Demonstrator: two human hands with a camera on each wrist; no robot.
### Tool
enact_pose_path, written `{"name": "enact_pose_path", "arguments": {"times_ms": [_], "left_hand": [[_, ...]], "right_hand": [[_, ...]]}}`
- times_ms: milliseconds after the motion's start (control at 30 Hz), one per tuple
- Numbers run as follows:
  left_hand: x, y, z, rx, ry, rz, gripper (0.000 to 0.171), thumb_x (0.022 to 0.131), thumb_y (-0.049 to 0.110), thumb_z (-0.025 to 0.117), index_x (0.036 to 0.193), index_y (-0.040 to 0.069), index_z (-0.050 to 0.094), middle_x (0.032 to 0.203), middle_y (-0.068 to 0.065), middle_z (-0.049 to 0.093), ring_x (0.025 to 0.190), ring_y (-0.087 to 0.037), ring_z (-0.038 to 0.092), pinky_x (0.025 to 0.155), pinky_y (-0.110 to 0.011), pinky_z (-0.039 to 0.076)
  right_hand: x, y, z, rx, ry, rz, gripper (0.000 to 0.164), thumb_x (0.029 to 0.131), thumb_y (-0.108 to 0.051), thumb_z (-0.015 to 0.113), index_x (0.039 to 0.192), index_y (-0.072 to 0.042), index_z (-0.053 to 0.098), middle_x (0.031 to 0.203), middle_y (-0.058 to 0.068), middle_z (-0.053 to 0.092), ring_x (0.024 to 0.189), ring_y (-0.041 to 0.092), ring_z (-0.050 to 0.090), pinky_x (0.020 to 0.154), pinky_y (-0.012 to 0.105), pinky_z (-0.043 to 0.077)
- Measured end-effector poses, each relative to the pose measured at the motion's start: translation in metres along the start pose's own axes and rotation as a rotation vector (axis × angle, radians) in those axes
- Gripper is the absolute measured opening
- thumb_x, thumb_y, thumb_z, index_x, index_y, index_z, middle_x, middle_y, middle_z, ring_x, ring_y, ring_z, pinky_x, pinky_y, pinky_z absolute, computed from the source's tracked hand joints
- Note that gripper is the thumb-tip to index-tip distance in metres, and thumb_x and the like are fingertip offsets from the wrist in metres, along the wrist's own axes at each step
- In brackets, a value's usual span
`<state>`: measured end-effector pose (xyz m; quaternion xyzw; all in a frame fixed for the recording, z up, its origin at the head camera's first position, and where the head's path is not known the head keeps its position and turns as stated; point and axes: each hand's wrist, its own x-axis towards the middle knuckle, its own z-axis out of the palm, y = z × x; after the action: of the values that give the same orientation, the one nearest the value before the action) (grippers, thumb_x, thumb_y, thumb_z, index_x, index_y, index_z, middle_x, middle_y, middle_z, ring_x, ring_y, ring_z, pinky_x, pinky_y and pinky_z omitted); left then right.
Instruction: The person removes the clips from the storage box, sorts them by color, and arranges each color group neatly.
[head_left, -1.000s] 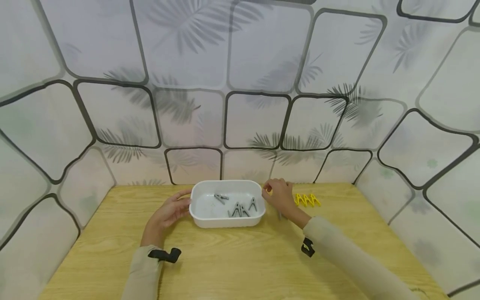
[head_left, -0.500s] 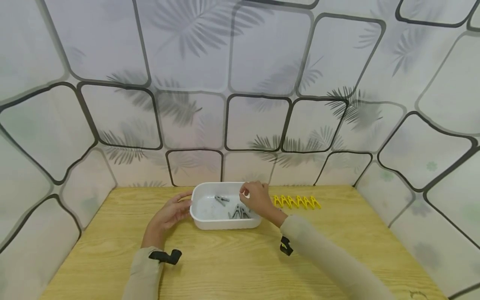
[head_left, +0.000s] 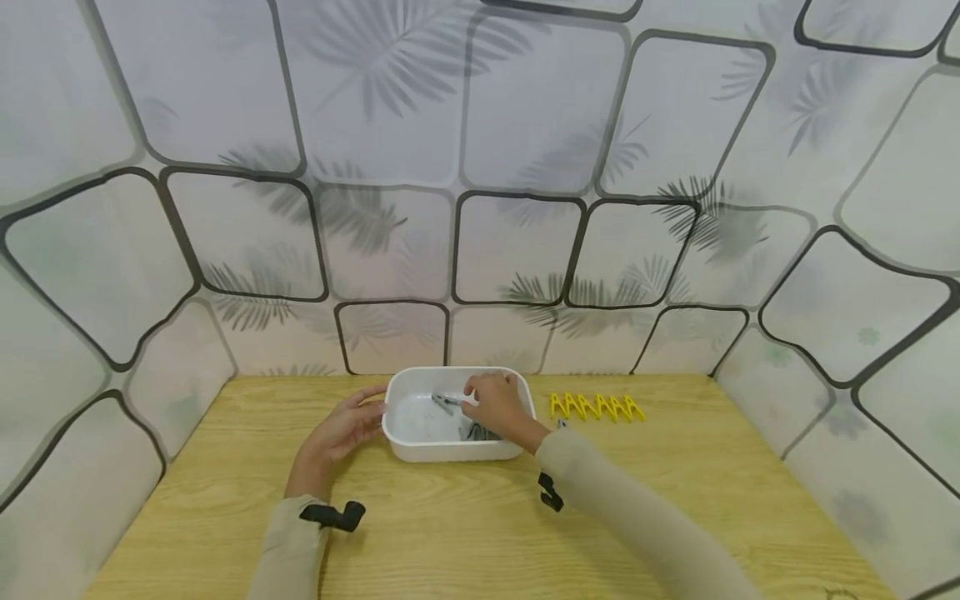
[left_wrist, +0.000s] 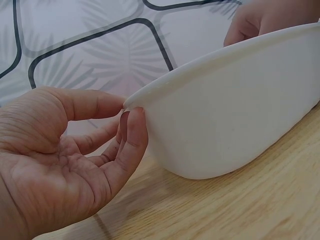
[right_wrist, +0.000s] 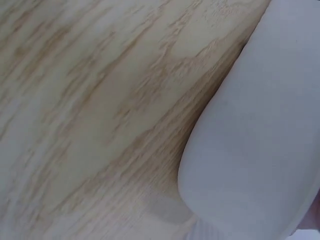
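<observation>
Where the sleeves are lying: a left sleeve [head_left: 288, 542] and a right sleeve [head_left: 637, 508] are spanning the near side of the wood table [head_left: 435, 533], the left cuff carrying a black wrist mount [head_left: 332, 514].
White tub [head_left: 453, 452]: sitting on the table near the wall, long side facing the body. Looking like thin, smooth plastic; probably behaving light, fairly stiff, sliding readily on wood. Best hold: the rim at the short ends.
Left hand [head_left: 341, 431]: resting at the tub's left end, fingers loosely bent, tips touching rim and outer wall, none showing inside.
Grey clip cluster [head_left: 480, 432]: lying inside the tub, partly hiding behind the right hand; count uncertain.
Stray grey clip [head_left: 562, 424]: peeping out beside the right sleeve, on the table, right of the tub.
Right hand [head_left: 497, 404]: hovering over the tub's right half, fingers bent, thumb and forefinger standing close; cannot tell whether they are holding a clip.
Lone grey clip [head_left: 444, 403]: lying in the tub just left of those fingertips; contact unclear. Probably light, hard, springy; suiting a pinch across its two legs.
Yellow clips [head_left: 600, 404]: lining up in a row right of the tub, apart from it; likely handling similarly.
Patterned wall [head_left: 517, 250]: closing off the far side.
</observation>
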<state>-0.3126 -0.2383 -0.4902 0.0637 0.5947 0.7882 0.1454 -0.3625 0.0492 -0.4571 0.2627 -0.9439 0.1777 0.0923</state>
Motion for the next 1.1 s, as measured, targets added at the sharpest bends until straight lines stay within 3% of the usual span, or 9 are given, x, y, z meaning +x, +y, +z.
{"name": "enact_pose_path", "arguments": {"times_ms": [233, 433, 767, 1100], "left_hand": [[0.001, -0.001, -0.001, 0.001, 0.000, 0.004, 0.054, 0.106, 0.005, 0.050, 0.155, -0.004, 0.028, 0.115, 0.004, 0.068, 0.098, -0.008, 0.068, 0.084, -0.024, 0.058], [0.000, -0.001, -0.001, 0.004, 0.004, -0.006, 0.054, 0.106, 0.005, 0.050, 0.155, -0.004, 0.029, 0.114, 0.004, 0.068, 0.098, -0.009, 0.068, 0.084, -0.025, 0.058], [0.000, -0.003, 0.001, 0.009, 0.000, -0.017, 0.059, 0.106, 0.006, 0.051, 0.157, -0.004, 0.023, 0.117, 0.003, 0.067, 0.100, -0.009, 0.068, 0.083, -0.025, 0.058], [0.002, -0.003, 0.000, 0.004, 0.008, -0.008, 0.059, 0.106, 0.007, 0.052, 0.157, -0.004, 0.025, 0.117, 0.002, 0.068, 0.098, -0.009, 0.069, 0.083, -0.025, 0.058]], "right_hand": [[0.005, -0.010, 0.005, -0.014, -0.067, 0.027, 0.023, 0.092, -0.029, 0.075, 0.105, -0.010, 0.072, 0.101, 0.008, 0.071, 0.100, 0.030, 0.059, 0.091, 0.052, 0.035], [0.005, -0.014, 0.009, -0.033, -0.122, 0.064, 0.028, 0.094, -0.030, 0.071, 0.114, -0.010, 0.070, 0.115, 0.011, 0.067, 0.107, 0.030, 0.053, 0.097, 0.054, 0.034], [0.006, -0.014, 0.023, -0.123, -0.117, 0.081, 0.029, 0.095, -0.032, 0.072, 0.113, -0.010, 0.072, 0.113, 0.012, 0.065, 0.106, 0.030, 0.052, 0.100, 0.056, 0.035], [0.008, -0.013, 0.027, -0.211, -0.098, 0.076, 0.023, 0.092, -0.033, 0.073, 0.099, -0.012, 0.071, 0.104, 0.009, 0.067, 0.100, 0.029, 0.051, 0.096, 0.054, 0.035]]}}
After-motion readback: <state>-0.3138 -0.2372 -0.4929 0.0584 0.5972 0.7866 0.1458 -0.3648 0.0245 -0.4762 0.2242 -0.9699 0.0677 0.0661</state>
